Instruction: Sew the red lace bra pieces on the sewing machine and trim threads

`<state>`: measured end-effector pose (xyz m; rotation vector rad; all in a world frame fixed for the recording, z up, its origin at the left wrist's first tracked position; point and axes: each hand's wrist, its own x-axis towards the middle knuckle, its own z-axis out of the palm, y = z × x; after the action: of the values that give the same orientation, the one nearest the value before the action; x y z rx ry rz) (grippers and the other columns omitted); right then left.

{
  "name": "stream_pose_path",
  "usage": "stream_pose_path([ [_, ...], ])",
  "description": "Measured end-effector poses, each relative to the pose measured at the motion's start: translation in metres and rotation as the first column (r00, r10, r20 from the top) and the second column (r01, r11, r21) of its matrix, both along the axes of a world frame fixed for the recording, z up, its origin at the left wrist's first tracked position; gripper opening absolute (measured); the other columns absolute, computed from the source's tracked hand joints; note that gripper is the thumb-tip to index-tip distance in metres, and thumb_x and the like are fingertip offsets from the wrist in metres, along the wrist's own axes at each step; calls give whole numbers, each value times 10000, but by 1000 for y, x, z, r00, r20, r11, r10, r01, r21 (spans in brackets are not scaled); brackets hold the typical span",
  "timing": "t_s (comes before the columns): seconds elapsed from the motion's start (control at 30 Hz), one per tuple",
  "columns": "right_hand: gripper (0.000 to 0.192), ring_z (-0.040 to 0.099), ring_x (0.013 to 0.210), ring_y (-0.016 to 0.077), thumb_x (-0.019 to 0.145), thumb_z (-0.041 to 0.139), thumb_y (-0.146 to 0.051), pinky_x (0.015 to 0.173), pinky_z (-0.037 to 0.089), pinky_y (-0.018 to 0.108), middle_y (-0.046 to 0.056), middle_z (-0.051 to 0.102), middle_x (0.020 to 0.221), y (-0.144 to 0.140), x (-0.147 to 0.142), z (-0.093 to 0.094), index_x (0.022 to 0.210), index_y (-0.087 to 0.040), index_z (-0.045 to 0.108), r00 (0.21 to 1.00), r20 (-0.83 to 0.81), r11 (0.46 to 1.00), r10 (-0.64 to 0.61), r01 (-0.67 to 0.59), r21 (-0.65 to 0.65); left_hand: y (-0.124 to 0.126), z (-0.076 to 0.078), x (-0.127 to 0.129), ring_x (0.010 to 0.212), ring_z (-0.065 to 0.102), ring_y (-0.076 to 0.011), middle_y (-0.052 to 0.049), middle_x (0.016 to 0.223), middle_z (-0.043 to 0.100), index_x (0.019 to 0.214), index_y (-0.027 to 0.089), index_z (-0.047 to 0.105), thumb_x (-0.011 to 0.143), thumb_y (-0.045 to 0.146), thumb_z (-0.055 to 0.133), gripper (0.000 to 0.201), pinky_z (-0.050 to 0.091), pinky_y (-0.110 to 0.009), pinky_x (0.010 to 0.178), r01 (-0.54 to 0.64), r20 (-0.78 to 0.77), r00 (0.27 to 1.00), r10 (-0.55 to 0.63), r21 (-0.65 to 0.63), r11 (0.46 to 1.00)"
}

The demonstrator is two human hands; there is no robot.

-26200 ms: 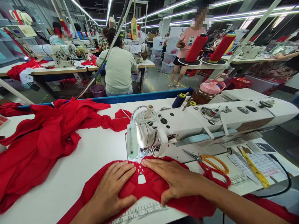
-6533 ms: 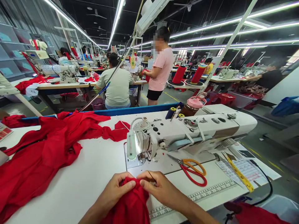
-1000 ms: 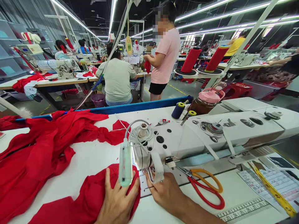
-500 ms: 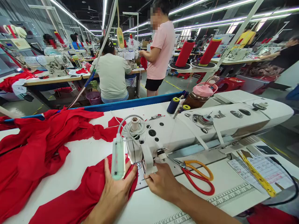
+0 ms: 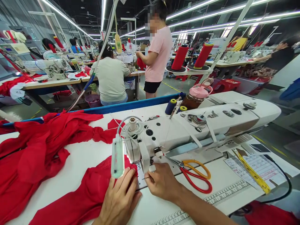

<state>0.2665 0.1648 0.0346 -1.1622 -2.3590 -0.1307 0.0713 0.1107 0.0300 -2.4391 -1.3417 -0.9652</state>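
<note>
My left hand lies with fingers stretched out on the red fabric, its fingertips close to the needle area of the white sewing machine. A lacy or gathered edge of the fabric runs under those fingertips. Right of the presser foot, my right hand is closed in a pinch. Between its thumb and finger shows a thin dark pointed tool; its exact kind is unclear. A pale green lamp hangs over the fabric and hides part of it.
Scissors with orange and red handles lie beside my right hand. More red fabric is heaped at left. Dark thread spools and a pink-lidded jar stand behind the machine. A yellow tape crosses papers at right. Co-workers are beyond the table.
My left hand has gone from spread, with the thumb at the presser foot, to fingers flat on the fabric edge and the thumb drawn back. My right hand stays nearly in place.
</note>
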Motion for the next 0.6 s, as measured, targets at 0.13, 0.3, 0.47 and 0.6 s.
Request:
stream_pose_path([
  [0.13, 235, 486, 523, 123, 765, 556, -137, 545, 204, 303, 10, 565, 560, 2, 0, 3, 534, -182, 545, 997, 71, 998, 0, 4, -65, 1, -3, -1, 1109, 625, -232, -64, 1105, 740, 1103, 162, 708, 1052, 340, 433, 332, 329, -364, 1070, 2, 8, 1000, -2, -18, 1000],
  [0.3, 94, 594, 626, 174, 811, 591, -204, 562, 320, 286, 39, 676, 731, 5, 5, 17, 754, -188, 664, 979, 194, 983, -55, 88, -160, 4, 5, -3, 1038, 636, -193, -56, 1062, 738, 1187, 129, 685, 1050, 324, 442, 340, 327, -316, 1070, 15, -38, 999, -16, -13, 1000],
  [0.47, 281, 655, 787, 264, 873, 579, -187, 647, 460, 340, 162, 717, 1003, 7, 7, 31, 1140, -130, 645, 918, 355, 950, -178, 254, -182, 9, 5, -8, 1148, 601, -251, -57, 1115, 749, 1123, 146, 718, 1011, 296, 513, 278, 203, -371, 1176, 48, -125, 991, -37, 85, 995],
  [0.6, 400, 667, 871, 262, 803, 596, -61, 721, 486, 351, 174, 705, 1117, 12, 5, 30, 1195, -134, 632, 886, 420, 940, -198, 293, -176, 14, -4, -16, 1129, 614, -254, -44, 1113, 752, 1148, 160, 710, 959, 323, 604, 272, 99, -429, 1228, 104, -203, 976, -77, 126, 987],
])
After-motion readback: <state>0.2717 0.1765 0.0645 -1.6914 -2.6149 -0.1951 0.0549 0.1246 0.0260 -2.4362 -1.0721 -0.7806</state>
